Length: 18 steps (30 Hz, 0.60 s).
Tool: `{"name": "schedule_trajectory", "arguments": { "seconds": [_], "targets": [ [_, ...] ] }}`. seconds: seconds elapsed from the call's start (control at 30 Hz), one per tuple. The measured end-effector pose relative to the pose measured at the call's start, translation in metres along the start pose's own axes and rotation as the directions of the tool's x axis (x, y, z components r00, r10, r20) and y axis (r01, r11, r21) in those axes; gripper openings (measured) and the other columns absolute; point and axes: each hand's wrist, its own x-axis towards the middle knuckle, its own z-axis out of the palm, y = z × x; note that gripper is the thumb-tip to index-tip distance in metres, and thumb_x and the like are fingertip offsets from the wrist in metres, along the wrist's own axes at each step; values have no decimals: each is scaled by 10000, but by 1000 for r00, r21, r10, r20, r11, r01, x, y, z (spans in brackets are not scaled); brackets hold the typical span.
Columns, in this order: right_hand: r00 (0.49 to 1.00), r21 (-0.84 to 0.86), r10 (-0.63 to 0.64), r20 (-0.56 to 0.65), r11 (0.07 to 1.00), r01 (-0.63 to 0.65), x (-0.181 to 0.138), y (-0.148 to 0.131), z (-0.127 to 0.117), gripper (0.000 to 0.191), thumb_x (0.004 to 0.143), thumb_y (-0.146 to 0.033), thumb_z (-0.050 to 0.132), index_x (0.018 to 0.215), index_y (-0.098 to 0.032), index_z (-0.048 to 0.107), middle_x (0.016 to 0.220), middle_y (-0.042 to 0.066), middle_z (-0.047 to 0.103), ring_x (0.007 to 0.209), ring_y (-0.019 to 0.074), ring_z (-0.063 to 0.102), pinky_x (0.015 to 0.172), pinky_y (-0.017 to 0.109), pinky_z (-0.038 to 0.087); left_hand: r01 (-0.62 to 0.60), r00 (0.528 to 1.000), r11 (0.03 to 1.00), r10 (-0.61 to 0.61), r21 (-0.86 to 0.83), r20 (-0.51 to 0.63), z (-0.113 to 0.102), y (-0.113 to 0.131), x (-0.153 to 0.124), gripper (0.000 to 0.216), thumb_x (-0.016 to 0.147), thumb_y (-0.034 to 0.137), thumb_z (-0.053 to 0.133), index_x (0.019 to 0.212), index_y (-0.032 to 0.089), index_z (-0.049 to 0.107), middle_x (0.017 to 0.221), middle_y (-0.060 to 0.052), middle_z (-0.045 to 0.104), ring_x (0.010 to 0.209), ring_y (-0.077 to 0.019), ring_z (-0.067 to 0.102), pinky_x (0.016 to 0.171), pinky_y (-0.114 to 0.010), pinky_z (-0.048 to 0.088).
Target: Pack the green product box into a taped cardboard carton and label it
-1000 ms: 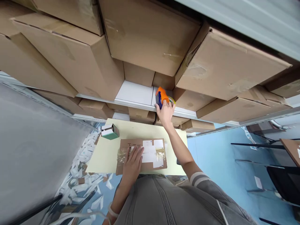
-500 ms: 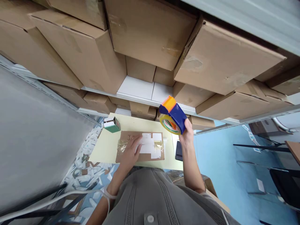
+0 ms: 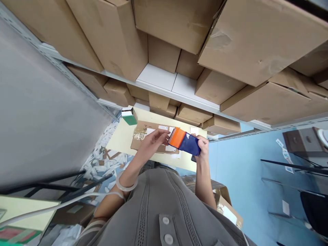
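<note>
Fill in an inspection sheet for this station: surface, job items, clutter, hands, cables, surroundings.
Surface: pale yellow table, bearing a carton and small items.
Job items: orange-and-blue tape dispenser, held above the taped, labelled carton.
Clutter: small green-and-white box at the table's far left; paper scraps on the floor at left.
Hands: right hand grips the dispenser's blue end; left hand is at its toothed orange end, contact unclear.
Cables: white cord from the left edge of view to the left forearm.
Surroundings: shelf with cardboard boxes beyond; grey wall at left.
</note>
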Motion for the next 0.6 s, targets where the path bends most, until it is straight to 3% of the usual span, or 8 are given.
{"name": "schedule_trajectory", "arguments": {
  "seconds": [0.27,0.43,0.6],
  "targets": [
    [984,-127,-29,175,991,51,-17,-2,-1,435,738,-590,679,554,-217,552,627,10,427,662,187,430,622,324,338,140,989,985,-143,-106,-24,-11,-26,-17,387,789,535,696,772,166,583,698,13,577,645,-111,546,649,-255,486],
    [977,-173,-2,214,984,40,-20,-6,8,337,742,-485,731,576,-216,611,641,9,469,672,187,459,635,324,348,162,986,976,-166,-143,-14,-26,-37,-21,410,773,548,716,762,171,554,676,29,553,626,-100,520,650,-248,466],
    [974,-232,17,227,972,37,-12,-16,25,337,754,-482,725,578,-213,622,648,8,490,677,184,472,646,321,365,182,980,959,-159,-215,122,-58,-33,-24,364,779,486,745,878,165,604,772,1,606,731,-128,595,760,-288,500]
  ]
}}
